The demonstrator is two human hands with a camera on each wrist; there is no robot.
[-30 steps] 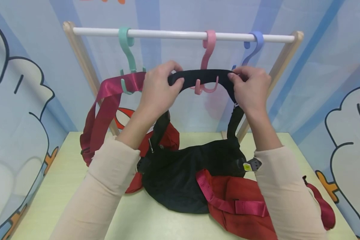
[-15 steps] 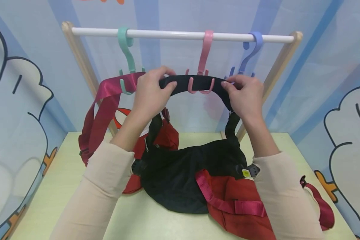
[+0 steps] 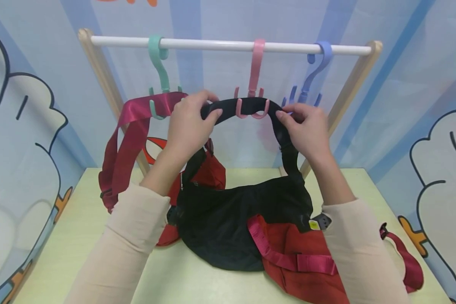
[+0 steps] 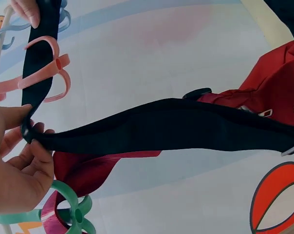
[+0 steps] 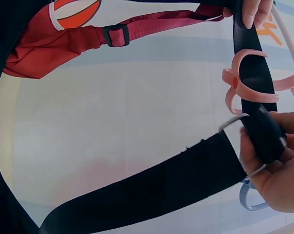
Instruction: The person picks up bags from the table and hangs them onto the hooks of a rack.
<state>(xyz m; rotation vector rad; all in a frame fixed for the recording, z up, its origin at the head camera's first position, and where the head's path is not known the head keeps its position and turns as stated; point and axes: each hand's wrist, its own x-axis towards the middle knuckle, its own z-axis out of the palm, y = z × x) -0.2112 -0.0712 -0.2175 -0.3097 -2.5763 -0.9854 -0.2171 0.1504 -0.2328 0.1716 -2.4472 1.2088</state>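
Observation:
A black strap (image 3: 252, 104) lies across the prongs of the pink hook (image 3: 256, 67), which hangs from the white bar. To the left of that hook my left hand (image 3: 191, 122) pinches the strap between thumb and fingers. On the other side my right hand (image 3: 308, 128) pinches it too, close to a metal buckle (image 5: 232, 122) seen in the right wrist view. Below, the black bag (image 3: 239, 228) on this strap rests on the table. Its left strap end is partly hidden behind my left forearm.
A magenta strap (image 3: 137, 114) hangs on the green hook (image 3: 158, 63), with a red bag (image 3: 213, 171) below it. The blue hook (image 3: 313, 71) is at right. Another red bag (image 3: 304, 261) lies at the front right of the table (image 3: 190, 283).
The strap has come down between the pink hook's front and back prongs. Both hands have lowered and shifted slightly left, still gripping it.

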